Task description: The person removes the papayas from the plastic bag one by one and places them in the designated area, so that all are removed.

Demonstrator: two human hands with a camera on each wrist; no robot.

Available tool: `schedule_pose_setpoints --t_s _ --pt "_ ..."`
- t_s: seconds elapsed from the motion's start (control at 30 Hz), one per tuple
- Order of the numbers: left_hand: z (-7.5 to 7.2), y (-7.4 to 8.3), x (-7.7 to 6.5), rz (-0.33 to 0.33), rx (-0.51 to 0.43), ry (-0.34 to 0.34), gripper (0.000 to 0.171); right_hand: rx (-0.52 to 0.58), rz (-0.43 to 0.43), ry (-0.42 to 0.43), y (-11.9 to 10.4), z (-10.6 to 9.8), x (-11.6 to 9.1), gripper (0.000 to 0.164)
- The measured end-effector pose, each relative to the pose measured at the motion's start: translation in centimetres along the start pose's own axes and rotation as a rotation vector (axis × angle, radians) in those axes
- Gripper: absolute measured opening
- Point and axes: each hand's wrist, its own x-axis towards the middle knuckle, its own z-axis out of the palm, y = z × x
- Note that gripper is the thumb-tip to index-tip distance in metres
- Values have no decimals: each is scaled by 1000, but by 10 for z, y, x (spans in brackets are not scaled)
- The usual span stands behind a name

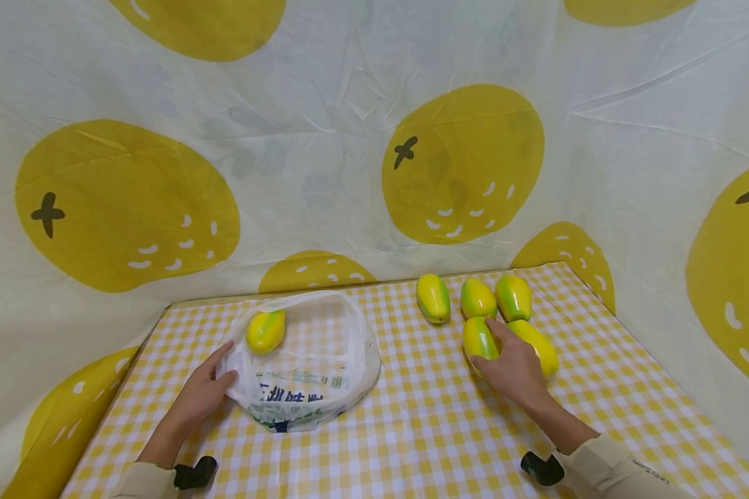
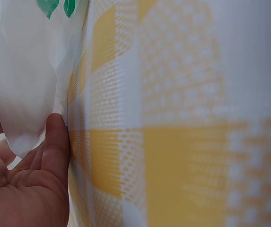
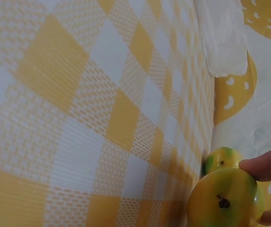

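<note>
On the left of the table a white translucent plastic bag (image 1: pixel 363 350) lies with its mouth wide, dark and green print on its near side. One yellow-green papaya (image 1: pixel 266 333) is inside it. My left hand (image 1: pixel 201 389) holds the bag's left rim between thumb and fingers; the left wrist view shows the film (image 2: pixel 21 80) between them. Over on the right, my right hand (image 1: pixel 517 364) grips a papaya (image 1: pixel 478 337), thumb on the near side and fingers over the far side. That papaya (image 3: pixel 218 201) shows its stem end in the right wrist view, close to the tablecloth.
Beside the gripped fruit lies another papaya (image 1: pixel 539 348), partly behind my right hand. Three more form a row at the back: a left papaya (image 1: pixel 433 298), a middle papaya (image 1: pixel 477 298) and a right papaya (image 1: pixel 514 297). Behind the checked tablecloth (image 1: pixel 406 409) hangs a fruit-printed curtain (image 1: pixel 324 187).
</note>
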Motion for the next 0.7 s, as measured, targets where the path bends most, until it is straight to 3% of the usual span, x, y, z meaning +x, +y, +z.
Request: schedule_pose_setpoints --t_s 0.7 --pt "0 2 -2 8 -8 0 72 2 -8 -12 2 3 -1 79"
